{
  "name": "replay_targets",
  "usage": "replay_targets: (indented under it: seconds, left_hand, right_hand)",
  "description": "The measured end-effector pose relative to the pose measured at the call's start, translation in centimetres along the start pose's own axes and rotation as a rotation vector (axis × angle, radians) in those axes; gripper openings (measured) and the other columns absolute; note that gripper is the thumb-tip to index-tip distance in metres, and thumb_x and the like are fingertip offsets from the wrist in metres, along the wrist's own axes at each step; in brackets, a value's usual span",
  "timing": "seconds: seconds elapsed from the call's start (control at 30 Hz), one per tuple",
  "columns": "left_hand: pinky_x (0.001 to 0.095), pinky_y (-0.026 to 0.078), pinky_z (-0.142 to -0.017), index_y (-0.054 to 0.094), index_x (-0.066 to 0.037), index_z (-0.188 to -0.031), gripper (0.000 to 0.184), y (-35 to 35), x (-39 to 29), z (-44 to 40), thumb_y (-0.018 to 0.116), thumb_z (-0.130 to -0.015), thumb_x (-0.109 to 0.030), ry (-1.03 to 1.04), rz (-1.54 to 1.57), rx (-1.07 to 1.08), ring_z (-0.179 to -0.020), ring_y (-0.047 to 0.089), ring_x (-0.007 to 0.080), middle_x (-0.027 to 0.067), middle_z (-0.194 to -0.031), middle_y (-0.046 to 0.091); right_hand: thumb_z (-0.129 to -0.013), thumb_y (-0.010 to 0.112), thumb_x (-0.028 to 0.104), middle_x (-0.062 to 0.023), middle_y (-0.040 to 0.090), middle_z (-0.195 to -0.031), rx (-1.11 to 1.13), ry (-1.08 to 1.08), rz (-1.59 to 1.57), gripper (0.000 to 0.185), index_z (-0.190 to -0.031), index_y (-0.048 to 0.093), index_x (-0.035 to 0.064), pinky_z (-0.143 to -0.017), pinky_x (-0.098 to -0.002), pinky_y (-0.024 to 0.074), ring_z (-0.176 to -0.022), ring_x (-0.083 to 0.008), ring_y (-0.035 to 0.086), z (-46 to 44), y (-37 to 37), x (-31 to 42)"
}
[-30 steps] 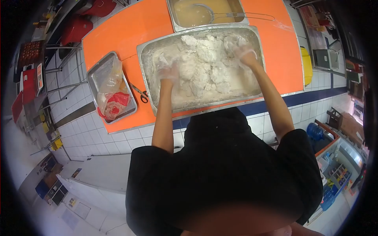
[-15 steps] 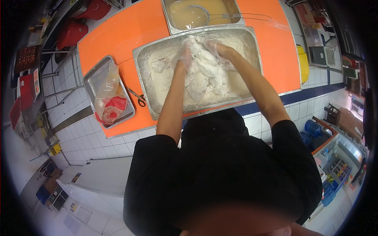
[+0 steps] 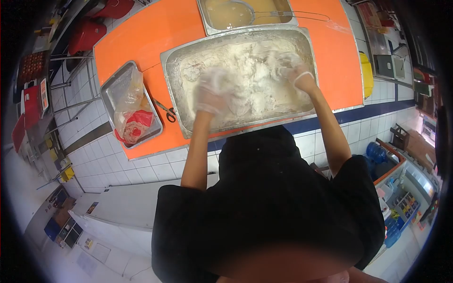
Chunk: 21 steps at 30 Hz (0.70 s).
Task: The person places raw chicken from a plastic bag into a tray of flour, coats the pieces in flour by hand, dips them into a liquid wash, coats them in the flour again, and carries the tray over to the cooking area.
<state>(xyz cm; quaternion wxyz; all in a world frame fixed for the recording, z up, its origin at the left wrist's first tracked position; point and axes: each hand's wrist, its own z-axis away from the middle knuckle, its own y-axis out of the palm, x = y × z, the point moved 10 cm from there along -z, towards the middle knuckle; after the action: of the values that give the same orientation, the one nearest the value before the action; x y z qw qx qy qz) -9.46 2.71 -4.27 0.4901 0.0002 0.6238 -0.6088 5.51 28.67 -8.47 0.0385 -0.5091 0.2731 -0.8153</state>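
A large metal tray (image 3: 175, 113) of white flour, with flour-coated lumps (image 3: 257, 101) in its middle, lies on the orange table. Over the left part of the flour is my left hand (image 3: 212, 89), in a thin clear glove and smeared by motion. My right hand (image 3: 295, 73), gloved too, is at the right part of the tray, beside the coated pieces. Its fingers are blurred and dusted with flour. Whether either hand holds a piece cannot be made out.
Behind the tray, a second metal pan (image 3: 207, 23) holds cloudy liquid and a wire strainer (image 3: 292, 16). To the left, a smaller tray (image 3: 109, 96) bears a clear and red plastic bag (image 3: 134, 118). Scissors (image 3: 170, 114) lie between the trays on the orange table (image 3: 137, 42).
My hands were close together over the coated pieces half a second ago. Now they are apart, the left one moved left and nearer to me, the right one moved right.
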Motion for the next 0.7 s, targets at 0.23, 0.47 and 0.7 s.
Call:
replay_targets:
  seconds: [0.23,0.47,0.7]
  left_hand:
    - [0.0434,0.043,-0.114,0.051,-0.014,-0.15,0.056,1.2,12.1,-6.1,0.048,-0.099,-0.038,-0.259,-0.678,-0.04,-0.14,0.051,0.0359,0.0218,-0.152,0.051]
    - [0.0456,0.044,-0.111,0.061,0.002,-0.136,0.064,11.3,23.0,-7.5,0.052,-0.098,-0.049,-0.208,-0.281,0.257,-0.133,0.055,0.0441,0.026,-0.14,0.061]
    - [0.0415,0.039,-0.116,0.051,0.003,-0.148,0.084,10.4,13.0,-2.2,0.055,-0.097,-0.064,-0.456,0.402,0.148,-0.14,0.05,0.0372,0.0223,-0.152,0.053]
  right_hand:
    - [-0.109,0.045,0.034,-0.0089,0.067,-0.109,0.312,0.618,-0.656,0.04,-0.134,0.057,0.004,-0.081,-0.035,0.0565,-0.093,-0.0187,0.063,3.5,7.8,-16.2]
    - [-0.11,0.042,0.044,-0.0122,0.057,-0.131,0.286,0.608,-0.61,0.05,-0.14,0.053,0.0045,-0.093,-0.0414,0.0538,-0.116,-0.0223,0.055,3.4,8.7,-12.6]
    - [-0.111,0.044,0.041,-0.0096,0.061,-0.126,0.363,0.522,-0.559,0.048,-0.138,0.054,0.0033,-0.098,-0.0368,0.0509,-0.112,-0.0202,0.058,2.6,12.2,-10.9]
